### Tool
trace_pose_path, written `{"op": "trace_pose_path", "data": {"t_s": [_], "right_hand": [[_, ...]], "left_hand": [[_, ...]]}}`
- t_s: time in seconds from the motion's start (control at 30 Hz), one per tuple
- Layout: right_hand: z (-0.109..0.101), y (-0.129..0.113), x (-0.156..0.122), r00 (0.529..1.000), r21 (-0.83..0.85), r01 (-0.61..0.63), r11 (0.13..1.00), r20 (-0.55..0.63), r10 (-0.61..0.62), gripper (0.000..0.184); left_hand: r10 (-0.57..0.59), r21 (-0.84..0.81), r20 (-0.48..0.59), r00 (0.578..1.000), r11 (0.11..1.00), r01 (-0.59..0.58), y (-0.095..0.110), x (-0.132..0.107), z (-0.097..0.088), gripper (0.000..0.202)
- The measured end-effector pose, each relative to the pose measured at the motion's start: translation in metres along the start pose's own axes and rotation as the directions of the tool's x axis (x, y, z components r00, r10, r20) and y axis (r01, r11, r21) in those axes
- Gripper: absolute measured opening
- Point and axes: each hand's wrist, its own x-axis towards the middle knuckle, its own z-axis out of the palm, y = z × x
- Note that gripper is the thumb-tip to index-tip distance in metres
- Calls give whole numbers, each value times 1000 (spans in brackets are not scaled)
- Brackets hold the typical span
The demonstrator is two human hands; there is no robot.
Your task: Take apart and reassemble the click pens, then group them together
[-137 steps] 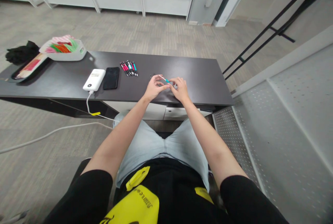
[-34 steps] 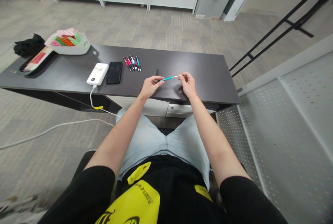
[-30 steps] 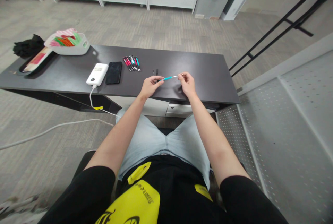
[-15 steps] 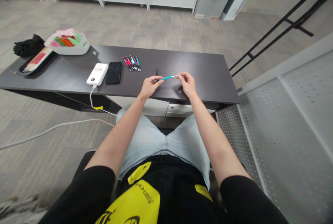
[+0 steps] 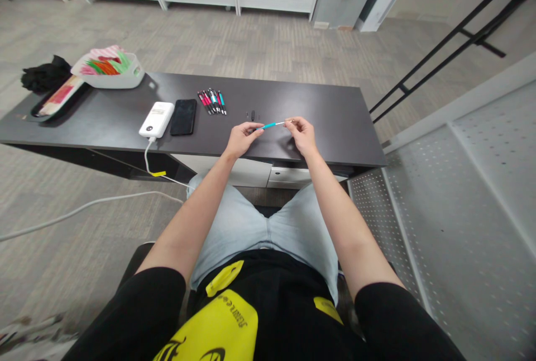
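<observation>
Between my hands, above the front part of the dark desk [image 5: 330, 120], a blue pen barrel [image 5: 268, 126] lies nearly level. My left hand [image 5: 242, 138] pinches its left end between thumb and fingers. A thin white refill [image 5: 280, 123] sticks out of the barrel's right end, and the fingertips of my right hand [image 5: 301, 133] are closed on its far end. How deep the refill sits inside the barrel is hidden. Just beyond my left hand, a small black pen part [image 5: 253, 115] and tinier pieces lie on the desk.
Several pens [image 5: 212, 102] in red, black and blue lie in a row. Left of them are a black phone [image 5: 183, 117] and a white power bank [image 5: 157, 120] with a cable [image 5: 147, 160]. A white basket [image 5: 136, 73], a black tray [image 5: 46, 116] and black cloth [image 5: 46, 74] stand far left.
</observation>
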Motion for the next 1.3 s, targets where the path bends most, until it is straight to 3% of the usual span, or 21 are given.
{"op": "trace_pose_path", "data": {"t_s": [0.3, 0.5, 0.7, 0.83, 1.07, 1.2, 1.3], "right_hand": [[0, 1, 0, 999, -24, -21, 999, -25, 20, 55], [-2, 1, -1, 1000, -39, 0, 999, 24, 1, 57], [0, -2, -2, 998, -92, -21, 996, 50, 26, 63], [3, -7, -6, 999, -105, -16, 994, 42, 20, 57], [12, -13, -11, 980, -198, 198, 960, 21, -198, 46], [27, -27, -13, 929, -221, 369, 903, 128, -348, 49], [34, -46, -22, 863, -174, 492, 853, 226, -451, 50]], "left_hand": [[10, -5, 15, 1000, 1000, -10, 4, -2, 2, 35], [-8, 60, 29, 1000, 998, 6, 9, -3, 2, 32], [0, 137, 51, 999, 991, -7, 11, -3, 5, 17], [54, 214, 85, 995, 974, -71, 11, -4, 7, 11], [73, 277, 76, 994, 957, -91, 5, -2, 9, 11], [153, 259, 72, 986, 951, -167, 2, -4, 10, 9], [269, 248, 15, 963, 932, -264, 3, -12, 10, 9]]}}
